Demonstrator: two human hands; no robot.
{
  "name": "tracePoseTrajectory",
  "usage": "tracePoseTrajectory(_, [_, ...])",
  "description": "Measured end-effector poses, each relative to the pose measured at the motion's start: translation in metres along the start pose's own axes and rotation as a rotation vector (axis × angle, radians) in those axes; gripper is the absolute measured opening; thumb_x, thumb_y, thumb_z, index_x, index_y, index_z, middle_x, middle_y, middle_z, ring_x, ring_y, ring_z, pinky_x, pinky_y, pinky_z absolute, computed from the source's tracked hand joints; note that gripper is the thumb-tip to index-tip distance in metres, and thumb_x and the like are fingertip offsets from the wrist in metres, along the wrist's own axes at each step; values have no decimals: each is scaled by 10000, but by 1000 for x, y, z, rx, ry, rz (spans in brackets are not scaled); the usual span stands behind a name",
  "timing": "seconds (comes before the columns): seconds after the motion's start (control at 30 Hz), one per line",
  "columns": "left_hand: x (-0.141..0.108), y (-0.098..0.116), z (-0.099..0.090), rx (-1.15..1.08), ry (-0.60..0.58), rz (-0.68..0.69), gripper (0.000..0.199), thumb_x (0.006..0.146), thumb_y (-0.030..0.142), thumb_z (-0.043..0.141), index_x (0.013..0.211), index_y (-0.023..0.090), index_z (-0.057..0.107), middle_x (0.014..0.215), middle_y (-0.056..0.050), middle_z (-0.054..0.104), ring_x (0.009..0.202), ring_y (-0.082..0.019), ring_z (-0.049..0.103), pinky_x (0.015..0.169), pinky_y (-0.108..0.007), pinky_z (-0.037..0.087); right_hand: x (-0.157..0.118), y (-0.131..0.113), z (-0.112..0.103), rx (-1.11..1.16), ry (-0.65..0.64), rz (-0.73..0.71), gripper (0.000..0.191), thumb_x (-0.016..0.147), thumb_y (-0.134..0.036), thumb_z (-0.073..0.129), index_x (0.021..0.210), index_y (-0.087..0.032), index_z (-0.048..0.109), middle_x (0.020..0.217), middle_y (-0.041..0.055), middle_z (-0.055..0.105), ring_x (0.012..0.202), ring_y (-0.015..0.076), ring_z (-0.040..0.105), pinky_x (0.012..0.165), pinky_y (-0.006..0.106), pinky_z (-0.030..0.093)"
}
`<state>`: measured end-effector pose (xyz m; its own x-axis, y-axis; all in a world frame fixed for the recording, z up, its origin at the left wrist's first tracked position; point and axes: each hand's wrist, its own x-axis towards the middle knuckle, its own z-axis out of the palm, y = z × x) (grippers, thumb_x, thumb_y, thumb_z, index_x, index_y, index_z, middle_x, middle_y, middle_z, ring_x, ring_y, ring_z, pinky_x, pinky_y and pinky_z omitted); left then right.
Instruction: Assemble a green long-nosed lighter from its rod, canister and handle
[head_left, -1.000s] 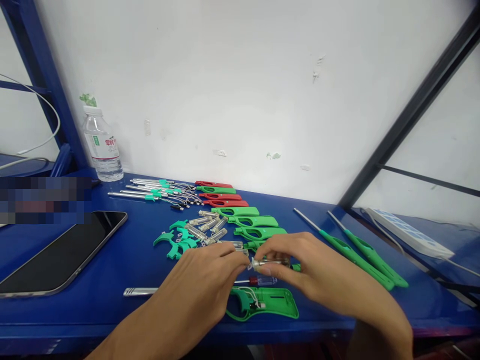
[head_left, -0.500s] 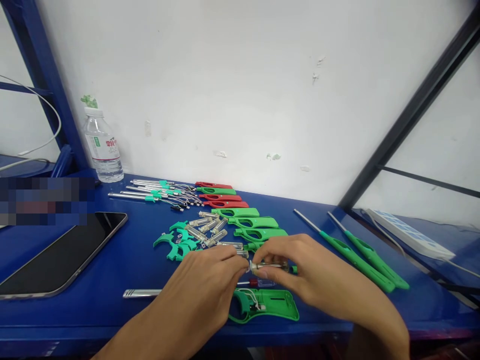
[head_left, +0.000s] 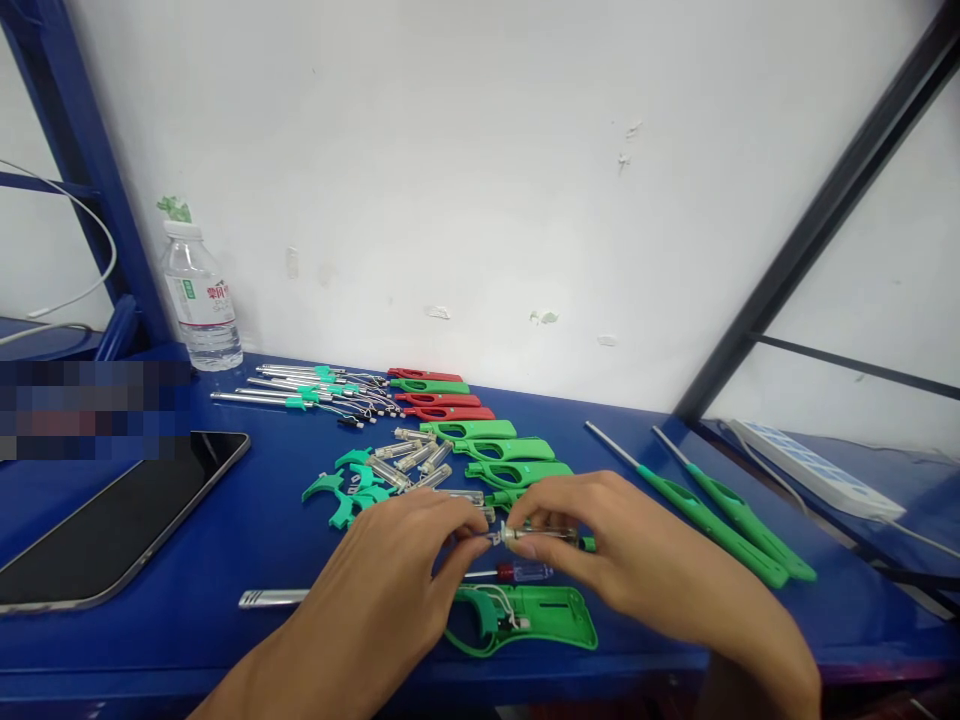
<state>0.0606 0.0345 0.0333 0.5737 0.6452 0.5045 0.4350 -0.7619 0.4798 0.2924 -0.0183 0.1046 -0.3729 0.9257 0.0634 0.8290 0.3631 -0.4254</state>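
My right hand (head_left: 637, 560) pinches a small clear gas tank with a metal end (head_left: 540, 534) just above the blue table. My left hand (head_left: 390, 590) meets it from the left, fingertips closed on the tiny valve part at the tank's tip (head_left: 487, 537). Directly below lies an open green lighter shell half (head_left: 529, 615) with white wires inside, joined to a metal tube (head_left: 271, 598) that sticks out left under my left wrist. A small red-handled screwdriver (head_left: 521, 572) rests between the shell and my fingers.
Behind my hands lie green and red lighter shells (head_left: 495, 450), clear tanks (head_left: 416, 460), teal triggers (head_left: 345, 490) and metal tubes with wires (head_left: 300, 385). Two assembled green lighters (head_left: 712, 510) lie right. A tablet (head_left: 112, 520), water bottle (head_left: 199, 300) and power strip (head_left: 817, 470) stand around.
Both hands stay together on the tank with only small finger shifts. The view has tipped slightly, moving the objects a little down and left.
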Motion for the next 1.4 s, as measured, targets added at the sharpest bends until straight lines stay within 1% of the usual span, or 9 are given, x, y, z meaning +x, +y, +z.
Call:
tracePoseTrajectory(0.1, [0, 2, -2, -10, -12, -8, 217, 1046, 173, 592, 952, 266, 763, 901, 29, 806, 843, -209, 767, 701, -304, 505, 1, -1, 0, 0, -3, 1, 139, 1103, -381, 711, 1050, -286, 796, 946, -54, 797, 843, 160, 704, 749, 291, 455])
tracePoseTrajectory(0.27, [0, 4, -1, 13, -28, -1, 235, 1064, 167, 519, 933, 244, 698, 893, 8, 763, 839, -214, 736, 714, -320, 501, 1, -1, 1, -6, 0, -10, 117, 1099, -363, 719, 1050, -289, 795, 962, -55, 805, 862, 166, 710, 760, 284, 463])
tracePoseTrajectory(0.47, [-2, 4, 2, 65, -32, 63, 273, 1078, 130, 450, 939, 229, 664, 903, -13, 744, 822, -222, 710, 712, -330, 489, 0, 0, 3, -5, -2, -41, 98, 1094, -322, 721, 1060, -292, 808, 957, -47, 814, 858, 173, 721, 757, 281, 466])
tracePoseTrajectory(0.57, [-3, 5, 3, 96, -24, 88, 285, 1064, 102, 442, 943, 221, 671, 895, -24, 740, 810, -241, 701, 707, -345, 489, 1, -1, 3, -2, -13, -42, 86, 1085, -305, 732, 1035, -289, 801, 941, -57, 813, 836, 165, 719, 738, 278, 454])
tracePoseTrajectory(0.7, [-4, 4, 4, 121, -17, 113, 278, 1039, 74, 456, 928, 219, 666, 886, -21, 739, 788, -243, 696, 685, -343, 487, 2, -2, 3, 16, -25, -35, 117, 1094, -324, 725, 1007, -291, 796, 910, -76, 817, 805, 153, 721, 713, 273, 443])
tracePoseTrajectory(0.87, [-4, 3, 2, 135, -4, 123, 275, 1032, 60, 466, 921, 215, 665, 873, -17, 733, 762, -233, 696, 659, -336, 489, 0, -2, 4, 4, -36, -13, 124, 1099, -363, 718, 1042, -300, 807, 927, -67, 823, 855, 174, 733, 747, 292, 447])
tracePoseTrajectory(1.0, [-3, 3, 1, 139, -9, 149, 271, 1025, 60, 475, 945, 214, 683, 894, -18, 745, 793, -232, 715, 668, -328, 504, -1, -3, 3, -14, -38, 5, 124, 1103, -365, 712, 1057, -304, 810, 929, -59, 818, 870, 186, 732, 765, 307, 437])
tracePoseTrajectory(1.2, [-3, 3, 2, 147, 6, 187, 300, 1023, 54, 447, 919, 210, 681, 876, -16, 743, 770, -219, 709, 670, -318, 513, 0, -4, 2, -13, -43, 14, 108, 1088, -342, 739, 1010, -310, 807, 877, -80, 795, 830, 160, 709, 739, 285, 417])
tracePoseTrajectory(1.4, [-1, 3, 3, 164, 46, 230, 313, 1013, 48, 419, 902, 206, 666, 872, -12, 748, 749, -197, 717, 659, -290, 503, 3, -2, 4, -7, -36, 24, 79, 1075, -340, 763, 1010, -320, 804, 895, -100, 809, 846, 150, 716, 755, 263, 429])
